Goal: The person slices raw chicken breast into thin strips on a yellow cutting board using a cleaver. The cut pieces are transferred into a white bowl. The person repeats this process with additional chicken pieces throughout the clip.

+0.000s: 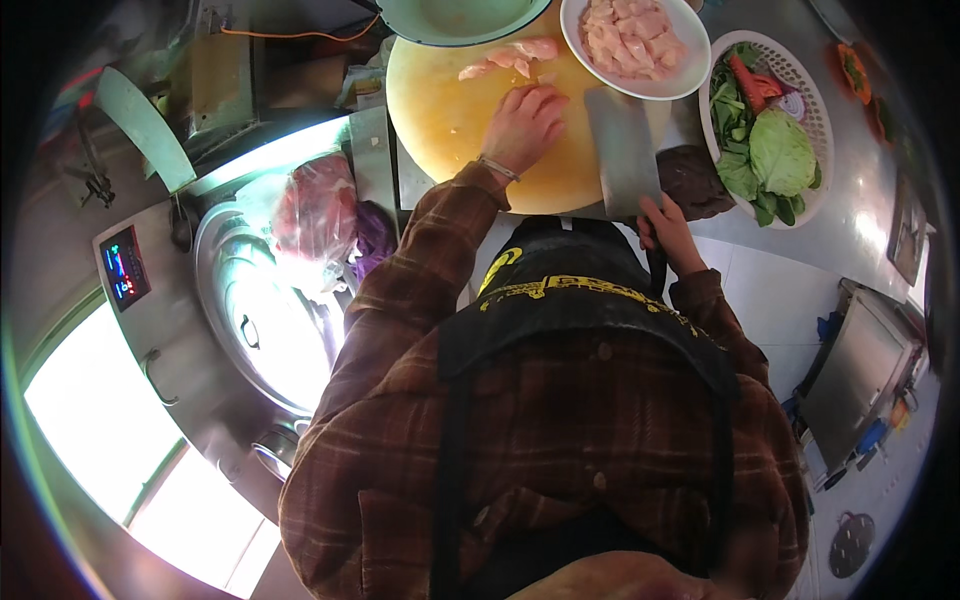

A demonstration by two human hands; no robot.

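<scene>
A round yellowish cutting board (431,112) lies before me. My left hand (527,124) rests over it, fingers bent; a small bit of pale meat shows just past the fingertips, and whether they grip anything is hidden. Strips of raw pale meat (517,56) lie farther back on the board. My right hand (667,229) is closed around the handle of a cleaver (622,150), its broad blade lying over the board's right part. Behind the blade, a white bowl (703,56) holds chunks of the same meat.
A pale green basin (465,34) stands at the back. On the right, a white perforated basket (821,157) holds cabbage, leafy greens and red pieces. A dark bundle (694,184) sits beside the blade. To the left are bagged red meat (315,206) and a large round metal lid (259,322).
</scene>
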